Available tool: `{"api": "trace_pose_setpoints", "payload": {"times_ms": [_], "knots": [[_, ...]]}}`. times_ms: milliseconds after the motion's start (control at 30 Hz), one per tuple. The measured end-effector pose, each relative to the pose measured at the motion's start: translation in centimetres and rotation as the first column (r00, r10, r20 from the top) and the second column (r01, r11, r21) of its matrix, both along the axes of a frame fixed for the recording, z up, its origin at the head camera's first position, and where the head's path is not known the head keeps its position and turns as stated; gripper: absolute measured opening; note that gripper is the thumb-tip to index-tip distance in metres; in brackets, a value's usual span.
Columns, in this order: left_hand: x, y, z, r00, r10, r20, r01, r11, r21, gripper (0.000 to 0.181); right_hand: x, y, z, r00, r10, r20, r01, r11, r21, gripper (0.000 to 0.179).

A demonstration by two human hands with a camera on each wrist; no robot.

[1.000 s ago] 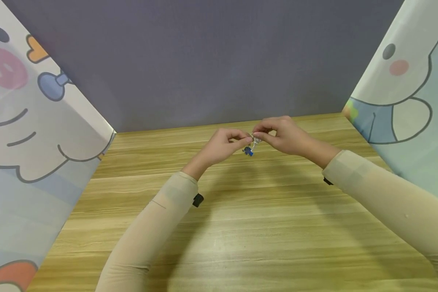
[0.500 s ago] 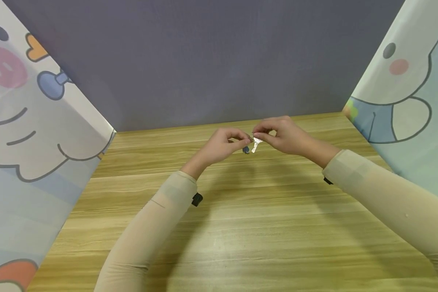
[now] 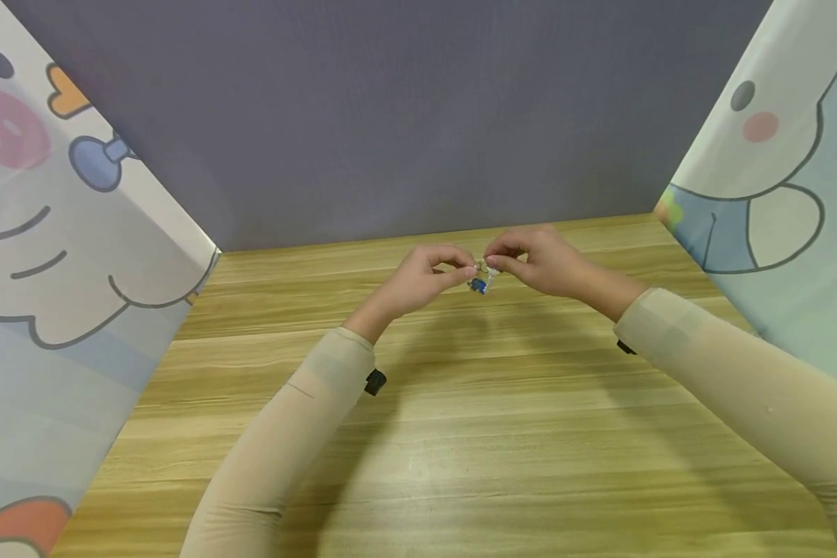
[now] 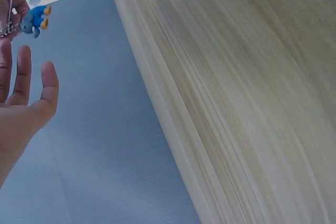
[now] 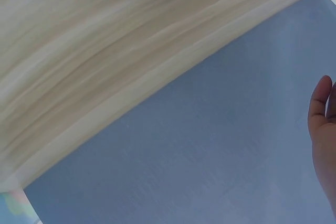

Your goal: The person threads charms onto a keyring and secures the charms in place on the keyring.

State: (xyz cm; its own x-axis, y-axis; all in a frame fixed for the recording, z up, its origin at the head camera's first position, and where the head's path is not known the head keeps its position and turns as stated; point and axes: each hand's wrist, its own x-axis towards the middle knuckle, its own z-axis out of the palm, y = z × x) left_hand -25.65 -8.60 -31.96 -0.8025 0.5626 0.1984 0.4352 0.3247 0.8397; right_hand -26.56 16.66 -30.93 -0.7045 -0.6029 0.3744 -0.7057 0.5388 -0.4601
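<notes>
Above the table, in the head view, my left hand pinches a metal key ring between thumb and fingertips. Facing it, my right hand pinches the head of a silver key at the ring. A small blue figure charm hangs from the ring between the hands. In the left wrist view the charm shows a grey head with ears, a blue body and yellow feet, beside a metal chain. Only the edge of my right hand enters the right wrist view, its grip hidden.
A wood-grain table lies under both arms. A grey panel rises behind the hands, and cartoon-printed panels flank the table on both sides.
Between the hands the key and the blue charm have swung and turned. The key showed its flat side half a second ago and looks narrower now. Both hands stay nearly in place.
</notes>
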Motion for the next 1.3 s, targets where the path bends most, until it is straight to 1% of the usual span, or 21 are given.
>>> {"api": "trace_pose_setpoints", "payload": {"times_ms": [67,167,233,300,367,433,467,533,600,633,700,733,767,833,933,1000,1100,1167,1233,1300], "knots": [[0.1,0.1,0.0,1.0,-0.014,0.001,0.014,1.0,0.017,0.016,0.1,0.0,-0.3,0.999,-0.012,0.051,0.012,1.0,0.0,0.011],[0.2,0.2,0.1,0.999,-0.035,0.016,0.034,0.999,0.032,0.016,0.3,-0.1,-0.6,0.991,-0.021,0.132,0.022,1.0,-0.005,0.012],[0.2,0.3,0.1,0.998,-0.045,0.053,0.043,0.998,0.039,0.017,0.4,-0.3,-0.8,0.986,-0.013,0.165,0.016,1.0,-0.015,0.013],[0.2,0.4,0.1,0.992,-0.057,0.109,0.052,0.998,0.044,0.019,0.4,-0.4,-1.0,0.983,-0.002,0.185,0.006,1.0,-0.024,0.014],[0.2,0.5,0.0,0.982,-0.064,0.176,0.057,0.997,0.047,0.022,0.4,-0.4,-1.2,0.981,0.008,0.196,-0.003,1.0,-0.023,0.014],[0.1,0.5,-0.4,0.965,-0.073,0.252,0.062,0.997,0.048,0.024,0.3,-0.5,-1.5,0.975,0.008,0.221,-0.004,1.0,-0.02,0.015],[0.0,0.6,-0.7,0.957,-0.077,0.278,0.066,0.997,0.049,0.024,0.3,-0.5,-1.7,0.971,0.007,0.24,-0.002,1.0,-0.021,0.015],[-0.1,0.6,-1.2,0.946,-0.076,0.316,0.066,0.997,0.045,0.021,0.2,-0.5,-2.0,0.957,-0.001,0.289,0.006,1.0,-0.017,0.017],[-0.3,0.6,-1.8,0.942,-0.075,0.327,0.069,0.997,0.028,0.017,0.0,-0.5,-2.4,0.942,-0.015,0.335,0.016,1.0,-0.002,0.02],[-0.5,0.6,-2.1,0.947,-0.066,0.313,0.069,0.998,0.002,0.016,-0.1,-0.5,-2.7,0.934,-0.019,0.356,0.018,1.0,0.008,0.02],[-0.8,0.5,-2.6,0.963,-0.042,0.265,0.067,0.994,-0.088,0.012,-0.4,-0.5,-3.3,0.92,-0.018,0.392,0.009,1.0,0.024,0.022],[-1.0,0.4,-2.9,0.973,-0.029,0.23,0.064,0.987,-0.147,0.01,-0.6,-0.5,-3.7,0.913,-0.014,0.408,0.0,0.999,0.034,0.022],[-1.2,0.4,-3.3,0.981,-0.015,0.194,0.056,0.976,-0.21,0.008,-0.8,-0.5,-4.2,0.913,-0.011,0.408,-0.009,0.999,0.046,0.022],[-1.6,0.4,-4.0,0.994,0.012,0.112,0.027,0.938,-0.346,0.005,-1.1,-0.6,-5.2,0.911,0.0,0.412,-0.034,0.997,0.075,0.022],[-1.9,0.6,-5.0,0.999,0.026,0.043,-0.003,0.88,-0.476,0.006,-1.5,-0.7,-6.8,0.917,-0.009,0.399,-0.058,0.986,0.157,0.019],[-2.0,0.9,-5.5,0.999,0.03,0.03,-0.01,0.852,-0.524,0.009,-1.7,-0.8,-7.7,0.92,-0.021,0.391,-0.066,0.976,0.208,0.017],[-2.0,1.2,-6.1,0.999,0.042,0.015,-0.026,0.824,-0.565,0.015,-2.1,-1.2,-8.5,0.927,-0.041,0.372,-0.056,0.968,0.246,0.014],[-2.1,1.3,-6.2,0.998,0.061,-0.006,-0.053,0.808,-0.587,0.019,-2.2,-1.4,-8.6,0.939,-0.041,0.342,-0.047,0.968,0.246,0.013],[-2.2,1.4,-6.1,0.996,0.088,-0.034,-0.091,0.79,-0.606,0.02,-2.3,-1.4,-8.6,0.955,-0.045,0.295,-0.03,0.969,0.246,0.015],[-2.3,1.3,-5.8,0.991,0.124,-0.044,-0.125,0.781,-0.612,0.018,-2.4,-1.3,-8.1,0.969,-0.062,0.24,0.001,0.969,0.247,0.018]]}}
